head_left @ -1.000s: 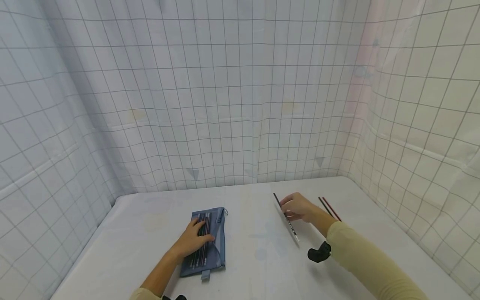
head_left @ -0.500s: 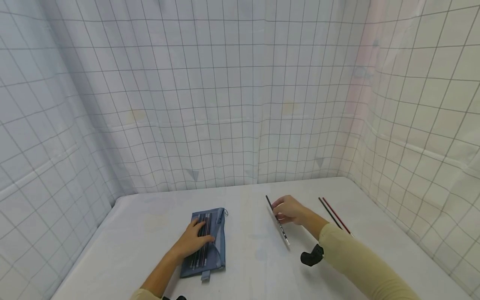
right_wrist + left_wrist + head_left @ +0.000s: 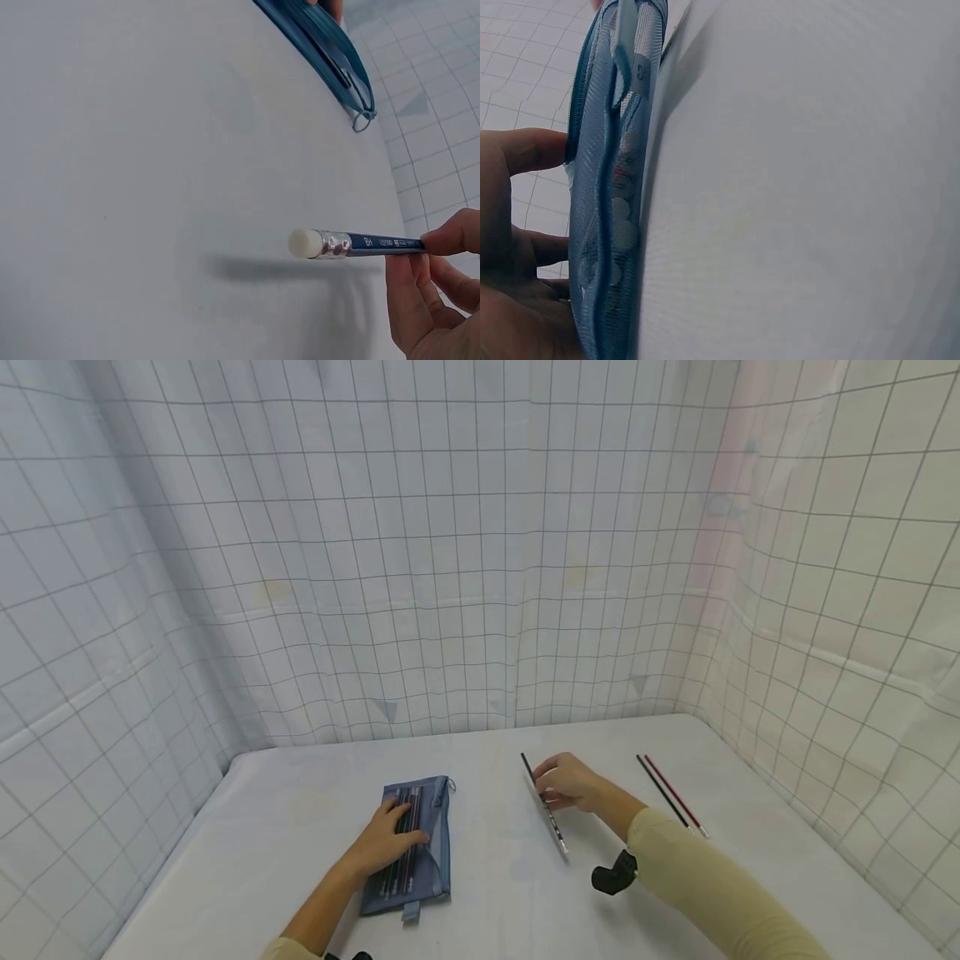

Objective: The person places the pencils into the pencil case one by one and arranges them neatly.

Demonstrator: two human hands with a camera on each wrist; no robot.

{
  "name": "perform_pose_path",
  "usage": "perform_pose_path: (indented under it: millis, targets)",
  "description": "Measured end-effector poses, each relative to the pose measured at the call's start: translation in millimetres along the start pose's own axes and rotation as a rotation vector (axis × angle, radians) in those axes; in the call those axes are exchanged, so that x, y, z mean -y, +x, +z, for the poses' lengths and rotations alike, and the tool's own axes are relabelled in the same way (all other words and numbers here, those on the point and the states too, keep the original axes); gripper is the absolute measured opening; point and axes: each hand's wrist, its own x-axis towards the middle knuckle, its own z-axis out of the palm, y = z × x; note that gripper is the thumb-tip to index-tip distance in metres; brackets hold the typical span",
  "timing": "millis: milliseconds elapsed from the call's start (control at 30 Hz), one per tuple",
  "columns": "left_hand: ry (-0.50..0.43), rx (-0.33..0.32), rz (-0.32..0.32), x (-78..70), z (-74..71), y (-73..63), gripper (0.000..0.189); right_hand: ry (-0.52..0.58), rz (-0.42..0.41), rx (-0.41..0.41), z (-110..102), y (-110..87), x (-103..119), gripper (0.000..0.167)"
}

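On the left of the table lies a blue mesh pencil case (image 3: 440, 852) with several pencils (image 3: 405, 860) showing through it. My left hand (image 3: 385, 842) rests on top of the case with its fingers spread; the left wrist view shows the fingertips touching the case's (image 3: 592, 217) face. Farther right, my right hand (image 3: 567, 783) pinches a dark pencil (image 3: 553, 822) around its middle, above the table. In the right wrist view the pencil's (image 3: 367, 244) white eraser end points away from the fingers, its shadow on the tabletop below.
Two more pencils, a dark green one (image 3: 662, 789) and a red one (image 3: 675, 795), lie side by side right of my right hand. White gridded curtains (image 3: 480, 568) stand behind and beside the white table (image 3: 495, 918). A metal ring (image 3: 362, 121) hangs at the case's zipper.
My right hand has moved left with the pencil, toward the pencil case, uncovering more of the two pencils on the right. The left hand and the case have stayed in place.
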Motion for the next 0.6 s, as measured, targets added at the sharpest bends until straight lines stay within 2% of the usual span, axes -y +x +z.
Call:
perform_pose_path:
  millis: [600]
  targets:
    - [-0.039, 0.025, -0.034, 0.8, 0.0, -0.2, 0.083, 0.037, -0.009, 0.045, 25, 2.5, 6, 0.028]
